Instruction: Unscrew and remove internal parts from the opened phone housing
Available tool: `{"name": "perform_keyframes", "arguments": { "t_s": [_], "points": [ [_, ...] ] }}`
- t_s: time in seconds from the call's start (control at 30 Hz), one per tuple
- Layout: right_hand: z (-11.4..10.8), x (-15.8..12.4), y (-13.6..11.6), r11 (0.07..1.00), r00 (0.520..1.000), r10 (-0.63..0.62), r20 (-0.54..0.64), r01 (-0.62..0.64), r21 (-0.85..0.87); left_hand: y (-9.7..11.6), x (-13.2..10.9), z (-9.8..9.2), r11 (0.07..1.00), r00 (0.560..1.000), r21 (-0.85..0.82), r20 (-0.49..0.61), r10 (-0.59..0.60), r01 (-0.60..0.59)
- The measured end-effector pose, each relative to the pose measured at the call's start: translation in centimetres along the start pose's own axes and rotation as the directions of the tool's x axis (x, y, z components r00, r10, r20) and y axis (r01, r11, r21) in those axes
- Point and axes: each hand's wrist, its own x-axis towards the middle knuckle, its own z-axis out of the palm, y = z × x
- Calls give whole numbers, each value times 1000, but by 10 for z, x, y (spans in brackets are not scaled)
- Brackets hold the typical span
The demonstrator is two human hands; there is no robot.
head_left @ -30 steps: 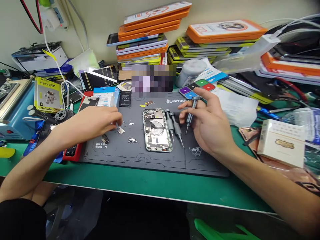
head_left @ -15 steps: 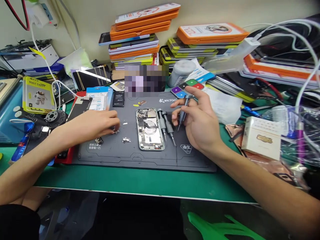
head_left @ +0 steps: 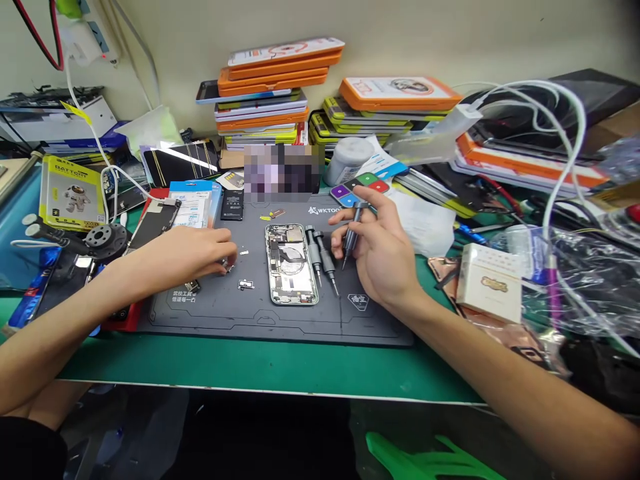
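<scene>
An opened phone (head_left: 293, 267), its inner boards and round coil bare, lies on the dark work mat (head_left: 300, 328). To its left, my left hand (head_left: 207, 253) is closed low over the mat, fingertips together at a tiny shiny piece (head_left: 229, 269) that I cannot make out. A small metal phone part (head_left: 245, 285) lies just right of those fingers. My right hand (head_left: 387, 257) grips a grey screwdriver (head_left: 352, 235), tip down, above the mat. Between phone and right hand rest two more screwdrivers, one nearer the phone (head_left: 313, 250) and another beside it (head_left: 327, 260).
A phone battery (head_left: 233, 205) lies at the mat's back edge. Orange boxes (head_left: 280, 81) are stacked by the wall. On the right sit a white box (head_left: 490, 283), plastic bags and white cables (head_left: 560, 193). A black round holder (head_left: 105, 240) stands left of my forearm.
The whole view has shifted slightly, so the bench items appear a little further left. Both hands keep nearly the same pose, and the screwdriver stays in my right hand.
</scene>
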Motion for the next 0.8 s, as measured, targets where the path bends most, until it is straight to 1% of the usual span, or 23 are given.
{"name": "perform_keyframes", "arguments": {
  "t_s": [0.1, 0.17, 0.33, 0.43, 0.5, 0.6, 0.8],
  "points": [
    [0, 1, 2, 1000, 1000, 3, 20, -3, -14, -2, 0, 0, 999, 1000, -42, 7, -2, 2],
    [-1, 2, 3, 1000, 1000, -8, 26, 8, -15, -2, 1, 0, 999, 1000, -41, 10, -8, 8],
    [-4, 4, 8, 992, 993, -114, 15, 115, -60, 0, 2, 2, 1000, 1000, 9, -4, -9, 9],
    [-7, 6, 13, 984, 989, -144, 39, 148, -103, 2, 2, 3, 999, 1000, 51, 4, -14, 14],
    [-8, 7, 15, 982, 987, -149, 52, 154, -108, 3, 2, 4, 997, 1000, 75, 2, -12, 12],
    [-8, 7, 16, 986, 989, -140, 41, 143, -86, 4, 1, 5, 997, 1000, 77, -4, -18, 19],
    [-6, 5, 15, 987, 992, -119, 39, 123, -99, 0, 2, 4, 999, 999, -10, -7, -49, 49]
  ]
}}
